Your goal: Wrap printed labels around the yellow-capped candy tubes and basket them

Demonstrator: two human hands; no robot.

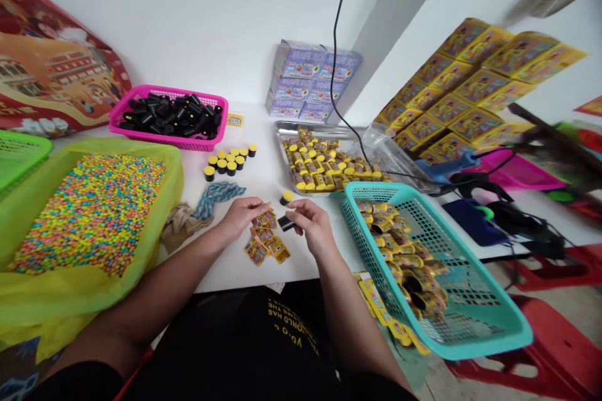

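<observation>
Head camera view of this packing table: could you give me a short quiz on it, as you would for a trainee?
1. What does the right hand hold?
2. True or false: the magenta basket holds black tubes.
3. What fills the steel tray? A: yellow-capped tubes; B: coloured beads; C: blue boxes.

Key: 1. A black tube. 2. True. 3. A.

The left hand (242, 216) and right hand (313, 225) hover close together, palms down, fingers curled
</observation>
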